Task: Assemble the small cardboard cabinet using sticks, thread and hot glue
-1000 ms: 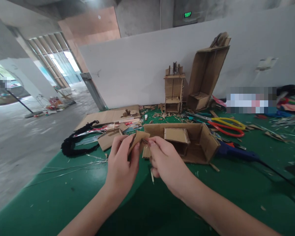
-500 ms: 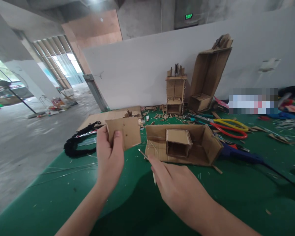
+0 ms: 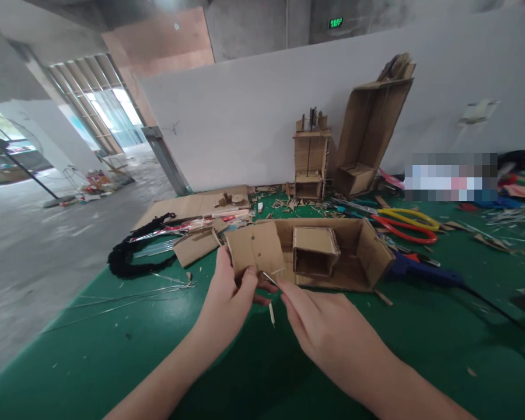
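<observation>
My left hand (image 3: 234, 291) grips a small cardboard piece (image 3: 262, 245) with two dark holes, its thumb on the near face. My right hand (image 3: 315, 315) pinches a thin tool with a metal tip (image 3: 270, 279); its exact kind is unclear. That tip is at the lower edge of the cardboard piece, near my left fingertips. Below the right fingers shows a slim whitish stick (image 3: 272, 315); I cannot tell whether it belongs to the tool. Just behind, partly covered by the held piece, lies an open cardboard box (image 3: 367, 262) with a smaller box (image 3: 317, 245) inside.
Scissors with red and yellow handles (image 3: 406, 224) and a blue corded tool (image 3: 429, 271) lie right. Two cardboard structures (image 3: 312, 151) (image 3: 367, 128) stand by the white wall. A black fuzzy loop (image 3: 120, 262), a cardboard sheet (image 3: 175, 210) and scraps (image 3: 289, 204) cover the green table.
My left hand has brought the cardboard piece rightward and down, toward the tool in my right hand. Another cardboard piece and thin items behind it are now uncovered.
</observation>
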`<state>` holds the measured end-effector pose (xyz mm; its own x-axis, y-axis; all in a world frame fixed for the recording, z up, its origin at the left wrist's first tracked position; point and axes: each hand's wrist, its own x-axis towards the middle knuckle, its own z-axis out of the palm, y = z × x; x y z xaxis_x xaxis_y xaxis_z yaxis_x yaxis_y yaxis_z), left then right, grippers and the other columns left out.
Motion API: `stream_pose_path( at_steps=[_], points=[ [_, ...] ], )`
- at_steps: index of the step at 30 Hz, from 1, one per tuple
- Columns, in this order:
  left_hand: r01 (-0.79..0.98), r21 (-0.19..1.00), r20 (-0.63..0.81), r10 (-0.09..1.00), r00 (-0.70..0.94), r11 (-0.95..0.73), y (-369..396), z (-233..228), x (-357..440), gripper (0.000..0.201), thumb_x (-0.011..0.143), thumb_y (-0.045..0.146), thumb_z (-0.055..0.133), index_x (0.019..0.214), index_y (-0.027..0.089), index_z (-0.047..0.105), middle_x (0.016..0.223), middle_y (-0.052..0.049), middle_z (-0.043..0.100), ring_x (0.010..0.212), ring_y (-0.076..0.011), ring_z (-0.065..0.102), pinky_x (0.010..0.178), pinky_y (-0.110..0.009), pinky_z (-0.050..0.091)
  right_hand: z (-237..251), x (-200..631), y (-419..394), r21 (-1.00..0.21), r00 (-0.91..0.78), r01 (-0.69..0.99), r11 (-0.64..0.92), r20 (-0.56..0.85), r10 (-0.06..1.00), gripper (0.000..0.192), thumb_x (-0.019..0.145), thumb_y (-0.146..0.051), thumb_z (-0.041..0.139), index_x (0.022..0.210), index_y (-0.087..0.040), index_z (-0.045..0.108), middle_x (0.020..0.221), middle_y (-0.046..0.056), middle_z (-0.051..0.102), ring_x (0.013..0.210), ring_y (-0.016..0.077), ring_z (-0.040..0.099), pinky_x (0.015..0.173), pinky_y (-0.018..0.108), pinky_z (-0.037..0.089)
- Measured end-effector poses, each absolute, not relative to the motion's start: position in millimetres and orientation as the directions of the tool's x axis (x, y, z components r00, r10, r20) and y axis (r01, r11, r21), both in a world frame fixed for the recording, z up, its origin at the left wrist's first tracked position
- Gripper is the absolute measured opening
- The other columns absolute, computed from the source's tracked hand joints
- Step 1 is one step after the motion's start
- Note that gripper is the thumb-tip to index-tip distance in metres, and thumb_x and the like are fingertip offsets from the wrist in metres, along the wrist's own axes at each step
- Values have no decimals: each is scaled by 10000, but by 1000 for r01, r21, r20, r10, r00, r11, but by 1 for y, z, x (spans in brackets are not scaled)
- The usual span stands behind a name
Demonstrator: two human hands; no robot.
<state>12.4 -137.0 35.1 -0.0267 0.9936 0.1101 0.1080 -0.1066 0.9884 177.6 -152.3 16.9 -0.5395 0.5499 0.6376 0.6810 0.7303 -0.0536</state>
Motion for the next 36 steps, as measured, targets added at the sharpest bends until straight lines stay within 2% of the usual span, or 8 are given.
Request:
stream_pose_path(
  at_steps=[5, 12, 16, 19, 23, 29, 32, 36],
  points=[
    [161, 985, 50, 994, 95, -65, -141, 23, 12, 316, 841, 227, 493, 1136, 207, 382, 1052, -72, 627, 856, -206, 691, 706, -352, 598, 9, 186, -156, -35, -557, 702, 711, 596, 579, 282, 864, -78, 421, 1080, -48, 601, 678, 73, 687, 482, 182, 609, 393, 294, 351],
    [280, 958, 12, 985, 174, -61, -145, 9, 6, 301, 852, 213, 489, 1133, 215, 381, 990, -52, 661, 871, -191, 690, 759, -336, 579, -4, 188, -158, -36, -605, 697, 716, 507, 615, 293, 847, -59, 442, 1103, -47, 584, 686, 73, 687, 482, 182, 604, 401, 294, 347],
    [382, 921, 9, 984, 176, -77, -145, 9, 5, 324, 854, 209, 476, 1158, 223, 367, 988, -63, 670, 816, -189, 695, 698, -324, 579, -5, 189, -160, -50, -601, 702, 711, 495, 628, 302, 819, -48, 466, 1098, -73, 578, 702, 65, 691, 482, 179, 605, 394, 290, 335],
    [441, 895, -1, 987, 162, -71, -145, 11, 6, 301, 860, 224, 459, 1144, 214, 363, 869, -44, 681, 718, -182, 693, 615, -300, 570, -4, 190, -161, -44, -610, 690, 722, 503, 613, 346, 776, -23, 488, 1109, -72, 568, 688, 47, 679, 489, 172, 606, 396, 289, 339],
    [522, 850, -12, 987, 160, -74, -146, 14, 7, 281, 862, 229, 447, 1131, 201, 369, 667, 7, 657, 552, -161, 648, 533, -272, 533, -1, 191, -162, 86, -680, 655, 751, 499, 537, 426, 706, 12, 494, 1127, -1, 560, 631, 45, 642, 478, 172, 590, 383, 294, 329],
    [550, 829, 17, 987, 162, -104, -148, 14, 9, 301, 868, 214, 433, 1161, 205, 367, 664, 5, 666, 548, -157, 644, 533, -258, 510, 3, 189, -163, 164, -707, 651, 741, 485, 514, 474, 648, 32, 479, 1113, 20, 570, 633, 64, 639, 474, 182, 586, 374, 293, 327],
    [572, 811, 39, 987, 158, -123, -149, 12, 9, 341, 866, 209, 435, 1198, 194, 359, 667, -4, 664, 564, -165, 649, 536, -260, 501, 3, 186, -162, 91, -686, 664, 742, 469, 556, 446, 679, 36, 466, 1112, 3, 569, 634, 66, 646, 471, 184, 589, 377, 290, 326],
    [586, 795, 75, 984, 163, -157, -152, 9, 9, 346, 873, 209, 421, 1213, 193, 354, 697, -16, 659, 616, -184, 661, 557, -275, 499, 4, 182, -162, -179, -577, 713, 678, 401, 712, 286, 795, -18, 433, 1008, -86, 613, 638, 54, 661, 483, 184, 607, 401, 280, 341]
  ],
)
